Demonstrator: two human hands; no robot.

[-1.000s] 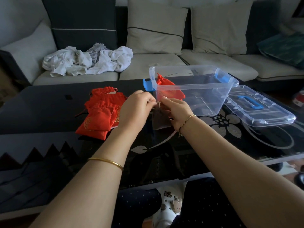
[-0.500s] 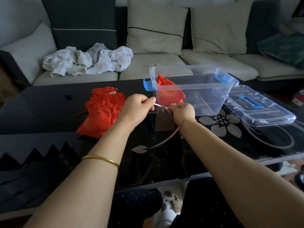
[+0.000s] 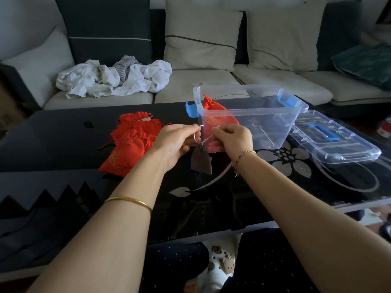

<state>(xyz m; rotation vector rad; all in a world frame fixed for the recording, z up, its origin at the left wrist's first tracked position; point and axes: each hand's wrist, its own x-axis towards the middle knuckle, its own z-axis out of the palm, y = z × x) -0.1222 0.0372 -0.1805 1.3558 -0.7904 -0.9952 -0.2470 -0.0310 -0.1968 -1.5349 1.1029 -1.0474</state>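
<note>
The small brown pouch [image 3: 201, 163] hangs by its drawstring [image 3: 206, 140] between your two hands, just in front of the near wall of the clear bin [image 3: 264, 127] and low over the bench [image 3: 63, 140]. I cannot tell whether its bottom corner touches the glass. Your left hand [image 3: 176, 142] pinches one cord end between thumb and fingertips, and your right hand [image 3: 233, 138] is curled round the other. To cinch the mouth well, I would pull the two ends straight apart and level, with even force, so the neck gathers evenly and the pouch does not swing or twist. Mind the edges: the bin's rim and its blue latch [image 3: 191, 109] sit just beyond your knuckles, and the pile of red pouches [image 3: 131, 144] lies just left of your left wrist. The open room is toward you, over the dark bench, and to the right, short of the lid [image 3: 338, 144].
</note>
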